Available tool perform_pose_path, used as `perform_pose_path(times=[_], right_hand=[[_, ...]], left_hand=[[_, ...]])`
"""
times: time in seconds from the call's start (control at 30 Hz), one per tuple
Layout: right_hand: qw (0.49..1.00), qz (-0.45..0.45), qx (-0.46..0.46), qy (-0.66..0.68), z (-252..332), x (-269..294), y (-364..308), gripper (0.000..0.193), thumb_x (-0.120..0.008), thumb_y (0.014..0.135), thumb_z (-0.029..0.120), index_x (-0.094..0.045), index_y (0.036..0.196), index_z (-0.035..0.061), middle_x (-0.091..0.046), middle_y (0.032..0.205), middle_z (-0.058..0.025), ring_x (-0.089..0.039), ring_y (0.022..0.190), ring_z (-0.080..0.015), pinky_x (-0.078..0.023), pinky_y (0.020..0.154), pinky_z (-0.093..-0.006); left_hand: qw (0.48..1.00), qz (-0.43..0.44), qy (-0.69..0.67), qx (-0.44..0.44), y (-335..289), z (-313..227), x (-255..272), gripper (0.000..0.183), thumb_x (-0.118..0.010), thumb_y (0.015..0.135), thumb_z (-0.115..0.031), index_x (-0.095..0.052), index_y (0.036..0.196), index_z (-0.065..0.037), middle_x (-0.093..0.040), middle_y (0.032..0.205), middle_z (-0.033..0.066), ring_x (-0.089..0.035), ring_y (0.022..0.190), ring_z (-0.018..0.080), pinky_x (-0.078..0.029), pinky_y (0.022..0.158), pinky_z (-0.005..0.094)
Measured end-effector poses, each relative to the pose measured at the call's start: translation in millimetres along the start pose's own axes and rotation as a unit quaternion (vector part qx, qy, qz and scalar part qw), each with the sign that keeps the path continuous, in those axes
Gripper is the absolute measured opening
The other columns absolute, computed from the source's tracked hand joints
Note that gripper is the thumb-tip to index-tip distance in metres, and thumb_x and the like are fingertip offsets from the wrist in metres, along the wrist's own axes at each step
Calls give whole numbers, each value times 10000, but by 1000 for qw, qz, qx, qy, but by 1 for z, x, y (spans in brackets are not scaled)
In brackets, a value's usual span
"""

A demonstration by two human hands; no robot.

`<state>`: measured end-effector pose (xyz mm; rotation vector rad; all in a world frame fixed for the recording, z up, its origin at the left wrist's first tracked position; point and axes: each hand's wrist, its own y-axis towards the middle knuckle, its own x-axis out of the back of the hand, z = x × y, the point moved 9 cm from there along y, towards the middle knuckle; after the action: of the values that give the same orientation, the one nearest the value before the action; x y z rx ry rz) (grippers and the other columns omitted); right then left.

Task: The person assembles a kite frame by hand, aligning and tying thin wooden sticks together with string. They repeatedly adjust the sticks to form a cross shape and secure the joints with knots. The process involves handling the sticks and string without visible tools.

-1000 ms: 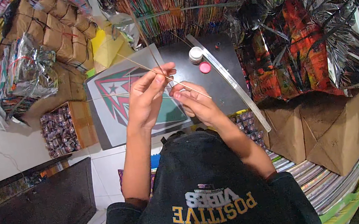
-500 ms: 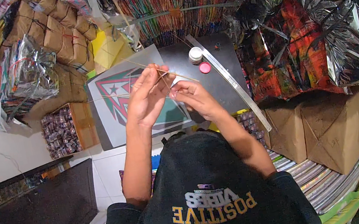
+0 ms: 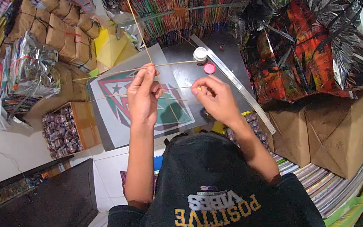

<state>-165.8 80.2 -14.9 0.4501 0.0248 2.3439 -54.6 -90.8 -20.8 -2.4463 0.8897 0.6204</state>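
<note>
My left hand (image 3: 143, 93) is closed, pinching two thin sticks (image 3: 172, 63) where they cross. One stick lies level from left to right, and the other runs up toward the far side. To the right, my right hand (image 3: 215, 97) is closed with a small yellow thing (image 3: 198, 89) at its fingertips, too small to name. A fine line, thread or thin stick, runs between the hands. Below them lies a pale translucent sheet (image 3: 107, 114) with a green, red and black star design, on a dark table (image 3: 180, 50).
Beyond my right hand stand a white jar (image 3: 200, 53), a pink lid (image 3: 209, 68) and a long metal ruler (image 3: 234, 82). Stacked colourful sheets (image 3: 180, 26) line the back. Wrapped bundles (image 3: 61, 37) and an open carton (image 3: 85, 125) are at left; brown cartons (image 3: 330, 131) at right.
The sticks have turned from slanting to one level and one pointing away. My right hand has moved right, away from my left hand, which still pinches the crossing.
</note>
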Motion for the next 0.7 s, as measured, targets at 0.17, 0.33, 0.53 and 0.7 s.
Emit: perform_pose_path(times=[0.17, 0.33, 0.53, 0.7], right_hand=[[990, -61, 123, -26, 55, 8, 3, 108, -723, 871, 94, -725, 970, 50, -645, 838, -82, -593, 641, -165, -457, 554, -282], [992, -53, 115, -19, 62, -12, 13, 144, -749, 847, 90, -736, 986, 56, -658, 818, -83, -616, 631, -179, -469, 547, -293], [994, -97, 42, 16, 36, -17, 11, 192, -782, 820, 83, -708, 992, 44, -626, 787, -20, -477, 546, -24, -375, 479, -218], [990, -110, -23, 89, 17, -20, 14, 279, -775, 815, 108, -628, 1040, 32, -618, 760, -16, -455, 492, -24, -371, 446, -230]], left_hand=[[998, -26, 50, 24, -5, 15, -10, 209, -697, 958, -224, -696, 1081, -56, -651, 878, -12, -406, 551, 23, -322, 497, 201], [998, -21, 56, 32, -8, 24, -17, 217, -702, 954, -233, -710, 1088, -62, -677, 870, -25, -438, 566, 5, -322, 488, 185], [996, -44, 76, 34, -15, 26, -18, 218, -718, 939, -234, -729, 1077, -66, -703, 883, -26, -464, 591, -10, -318, 483, 159], [994, -61, 90, 34, -17, 26, -17, 230, -736, 923, -229, -734, 1074, -54, -699, 860, -29, -461, 588, -7, -311, 481, 159]])
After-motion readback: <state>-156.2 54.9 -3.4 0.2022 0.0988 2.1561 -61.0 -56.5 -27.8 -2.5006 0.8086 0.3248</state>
